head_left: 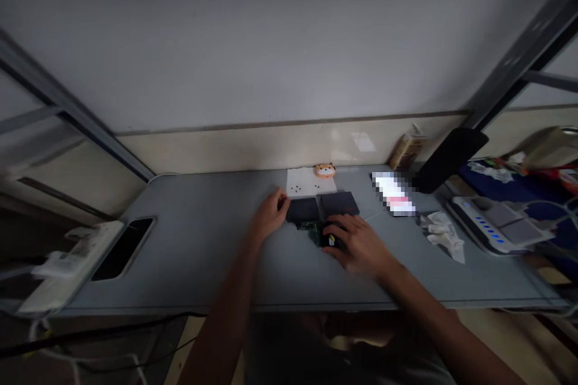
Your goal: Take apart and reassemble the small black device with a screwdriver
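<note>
grey desk point(180, 252) spreads wide beyond the left hand point(270, 214).

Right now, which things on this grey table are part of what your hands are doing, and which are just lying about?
In use:
left hand touching a flat dark grey casing
right hand over a green circuit board
small black screws on white paper

Lying about:
orange animal-shaped toy
crumpled white tissue
tan cardboard carton

Bare left forearm point(223, 325) angled up and inward from the lower edge, bare left hand point(270, 215) with fingers loosely curled, bare right forearm point(445, 328) reaching across, bare right hand point(356, 245) palm-down, fingers spread, slightly blurred, 2 hands just apart
</note>
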Motion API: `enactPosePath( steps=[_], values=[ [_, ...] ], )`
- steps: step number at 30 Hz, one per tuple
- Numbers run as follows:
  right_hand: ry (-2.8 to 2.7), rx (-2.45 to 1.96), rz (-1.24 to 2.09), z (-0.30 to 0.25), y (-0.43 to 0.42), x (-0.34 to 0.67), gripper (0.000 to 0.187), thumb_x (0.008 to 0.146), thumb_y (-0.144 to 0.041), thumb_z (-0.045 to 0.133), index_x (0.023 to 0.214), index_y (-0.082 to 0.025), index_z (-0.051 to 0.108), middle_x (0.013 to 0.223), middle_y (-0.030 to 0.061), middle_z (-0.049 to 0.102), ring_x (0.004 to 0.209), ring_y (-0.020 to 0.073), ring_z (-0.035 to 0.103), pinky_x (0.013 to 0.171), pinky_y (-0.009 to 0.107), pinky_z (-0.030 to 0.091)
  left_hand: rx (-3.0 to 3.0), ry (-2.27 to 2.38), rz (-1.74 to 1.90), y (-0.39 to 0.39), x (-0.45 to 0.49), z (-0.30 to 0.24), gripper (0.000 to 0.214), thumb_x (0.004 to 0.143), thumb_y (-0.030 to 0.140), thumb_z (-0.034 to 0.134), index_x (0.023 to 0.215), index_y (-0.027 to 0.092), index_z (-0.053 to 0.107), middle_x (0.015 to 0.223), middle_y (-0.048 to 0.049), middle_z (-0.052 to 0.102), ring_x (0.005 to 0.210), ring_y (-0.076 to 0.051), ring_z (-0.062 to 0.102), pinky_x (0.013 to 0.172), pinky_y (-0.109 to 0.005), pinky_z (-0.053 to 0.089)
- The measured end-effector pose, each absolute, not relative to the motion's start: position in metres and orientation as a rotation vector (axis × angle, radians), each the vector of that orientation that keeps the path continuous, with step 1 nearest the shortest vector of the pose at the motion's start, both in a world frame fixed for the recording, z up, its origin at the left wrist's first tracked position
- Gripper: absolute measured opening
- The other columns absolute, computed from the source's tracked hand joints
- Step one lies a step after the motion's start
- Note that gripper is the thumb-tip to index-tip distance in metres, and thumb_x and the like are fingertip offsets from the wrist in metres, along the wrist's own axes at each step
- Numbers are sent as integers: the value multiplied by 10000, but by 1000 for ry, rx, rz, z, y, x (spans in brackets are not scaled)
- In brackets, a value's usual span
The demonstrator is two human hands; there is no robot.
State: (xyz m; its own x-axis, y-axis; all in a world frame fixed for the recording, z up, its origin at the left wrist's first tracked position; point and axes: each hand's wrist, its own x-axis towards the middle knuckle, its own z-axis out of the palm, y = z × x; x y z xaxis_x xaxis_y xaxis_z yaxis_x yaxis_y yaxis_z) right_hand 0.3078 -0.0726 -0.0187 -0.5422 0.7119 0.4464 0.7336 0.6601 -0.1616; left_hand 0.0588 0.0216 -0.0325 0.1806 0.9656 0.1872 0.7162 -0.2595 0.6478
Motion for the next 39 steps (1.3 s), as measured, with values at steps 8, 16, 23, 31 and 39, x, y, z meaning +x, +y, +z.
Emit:
enactPosePath(
  steps=[8, 16, 23, 31, 39],
  values=[
    [-2508, -1286, -2, 16, -8, 292, 212, 877, -303, 741, 1061, -197, 742, 1194, 138, 718, 1024, 283, 664, 909, 426, 477, 2107, 1610, 734, 27, 51, -31, 129, 860, 139, 548, 843, 214, 652, 813, -32, 672, 787, -197, 629, 749, -298, 487],
    [-2535, -1190, 75, -10, 4, 290, 223, 908, -330, 709, 1105, -228, 742, 1193, 122, 716, 1042, 270, 666, 923, 426, 478, 2169, 1569, 675, 23, 50, -27, 152, 795, 136, 591, 867, 207, 704, 708, -6, 612, 676, -179, 565, 685, -294, 458],
    [-2510, -1155, 114, -13, 4, 294, 255, 912, -370, 719, 1115, -217, 741, 1202, 133, 715, 1075, 278, 647, 922, 427, 471, 2186, 1543, 674, 24, 51, -28, 186, 806, 157, 590, 922, 191, 731, 754, -32, 637, 711, -194, 595, 733, -310, 483],
    [-2490, -1253, 159, -12, 2, 298, 546, 815, -401, 829, 1316, -251, 674, 1358, 142, 684, 1209, 316, 635, 998, 460, 482, 2168, 1524, 684, 26, 51, -34, 215, 827, 190, 570, 966, 199, 735, 790, -30, 665, 704, -181, 591, 723, -298, 488],
    [-2437, -1274, 188, -13, 2, 312, 677, 768, -455, 857, 1382, -299, 619, 1329, 128, 693, 1194, 331, 665, 1004, 500, 517, 2164, 1600, 835, 32, 51, -17, 196, 885, 201, 545, 992, 201, 709, 875, -46, 675, 790, -193, 617, 806, -316, 520]
  ],
)
